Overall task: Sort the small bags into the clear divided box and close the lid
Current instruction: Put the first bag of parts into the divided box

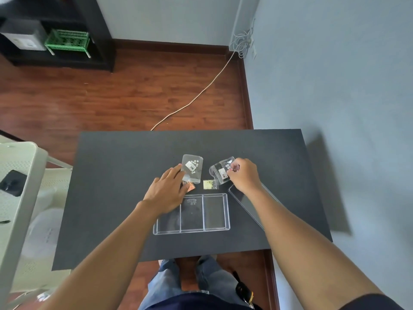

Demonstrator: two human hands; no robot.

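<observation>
A clear divided box [214,213] with three empty compartments lies on the black table [116,198]. Its clear lid [243,201] lies to the right, partly under my right forearm. My left hand [167,191] grips the lower edge of a clear bag with white flowers [192,167] and covers part of a copper-coloured bag [189,186]. My right hand [244,175] pinches a clear bag with a white label [221,171]. A small yellow-green bag [210,184] lies loose between the hands, just beyond the box.
A white plastic chair [20,198] with a dark phone on it stands at the table's left. A grey wall [335,86] runs close along the right. A white cable [201,92] crosses the wooden floor beyond the table. My legs show below the near edge.
</observation>
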